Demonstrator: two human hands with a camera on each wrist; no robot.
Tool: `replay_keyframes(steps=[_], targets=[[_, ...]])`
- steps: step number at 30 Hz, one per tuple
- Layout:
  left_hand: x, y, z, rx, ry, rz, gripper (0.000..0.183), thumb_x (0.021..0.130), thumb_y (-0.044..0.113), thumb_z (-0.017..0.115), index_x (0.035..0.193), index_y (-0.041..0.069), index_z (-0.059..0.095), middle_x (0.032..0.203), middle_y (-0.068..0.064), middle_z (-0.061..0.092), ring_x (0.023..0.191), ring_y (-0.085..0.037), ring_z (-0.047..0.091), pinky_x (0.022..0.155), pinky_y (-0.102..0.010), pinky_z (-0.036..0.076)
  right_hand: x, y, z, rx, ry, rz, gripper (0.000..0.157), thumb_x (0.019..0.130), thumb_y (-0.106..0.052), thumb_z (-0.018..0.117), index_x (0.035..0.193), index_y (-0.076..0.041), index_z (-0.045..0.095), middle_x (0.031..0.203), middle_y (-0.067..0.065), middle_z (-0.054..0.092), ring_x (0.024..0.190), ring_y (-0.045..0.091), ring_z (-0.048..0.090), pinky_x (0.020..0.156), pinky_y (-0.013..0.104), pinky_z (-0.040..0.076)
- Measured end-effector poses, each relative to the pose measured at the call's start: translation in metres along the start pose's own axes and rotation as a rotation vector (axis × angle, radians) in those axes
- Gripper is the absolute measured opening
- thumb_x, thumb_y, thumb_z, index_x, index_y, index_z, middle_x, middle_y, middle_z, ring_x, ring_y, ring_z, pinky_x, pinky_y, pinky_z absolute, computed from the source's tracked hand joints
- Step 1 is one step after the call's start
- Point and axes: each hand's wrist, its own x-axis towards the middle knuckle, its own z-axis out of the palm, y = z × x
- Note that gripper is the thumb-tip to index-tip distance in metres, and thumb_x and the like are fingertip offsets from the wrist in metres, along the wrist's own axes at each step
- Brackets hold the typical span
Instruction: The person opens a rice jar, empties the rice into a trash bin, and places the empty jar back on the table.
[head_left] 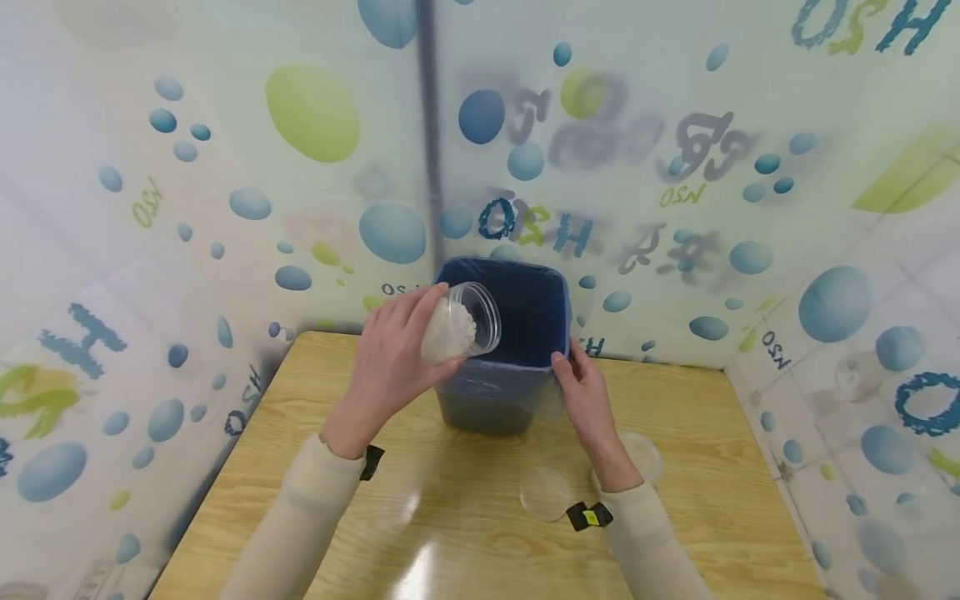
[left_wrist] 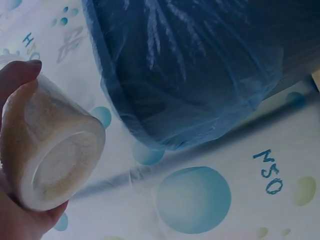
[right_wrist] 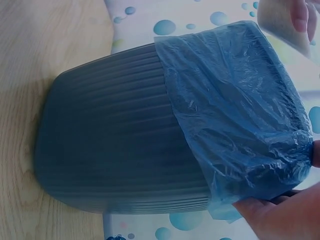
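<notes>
My left hand (head_left: pixel 393 354) grips a clear plastic jar (left_wrist: pixel 60 145) filled with white grains (head_left: pixel 463 323). The jar is tilted, its uncapped mouth facing the left part of the bin's opening. A dark ribbed trash bin (right_wrist: pixel 120 135) stands on the table, lined with a thin blue bag (right_wrist: pixel 235 100) folded over its rim. With thumb and fingers, my right hand (head_left: pixel 587 398) holds the bin's right rim and the bag there. Most of the bin's inside is dark in the head view.
A clear round lid (head_left: pixel 545 495) lies on the wood-grain table (head_left: pixel 450 517) in front of the bin. Another clear round piece (head_left: pixel 642 457) lies partly behind the right wrist. Patterned walls (head_left: pixel 322 208) enclose the table at the back and sides.
</notes>
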Motion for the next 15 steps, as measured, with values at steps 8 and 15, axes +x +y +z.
replay_keyframes(steps=[8, 15], targets=[[0.014, -0.004, -0.001, 0.122, -0.011, 0.025, 0.093, 0.065, 0.032, 0.097, 0.144, 0.009, 0.054, 0.129, -0.018, 0.064, 0.111, -0.04, 0.062, 0.091, -0.056, 0.05, 0.0, 0.0, 0.0, 0.006, -0.018, -0.005, 0.059, 0.111, -0.031, 0.05, 0.161, -0.005, 0.034, 0.161, 0.013, 0.041, 0.145, 0.024, 0.042, 0.119, 0.041, 0.035], [0.016, -0.009, 0.002, 0.155, -0.053, 0.014, 0.09, 0.068, 0.028, 0.095, 0.146, 0.011, 0.053, 0.135, -0.016, 0.061, 0.117, -0.039, 0.059, 0.096, -0.055, 0.048, 0.0, -0.001, -0.002, -0.007, -0.036, -0.019, 0.059, 0.111, -0.031, 0.049, 0.161, -0.004, 0.034, 0.161, 0.014, 0.041, 0.145, 0.024, 0.042, 0.118, 0.042, 0.036]])
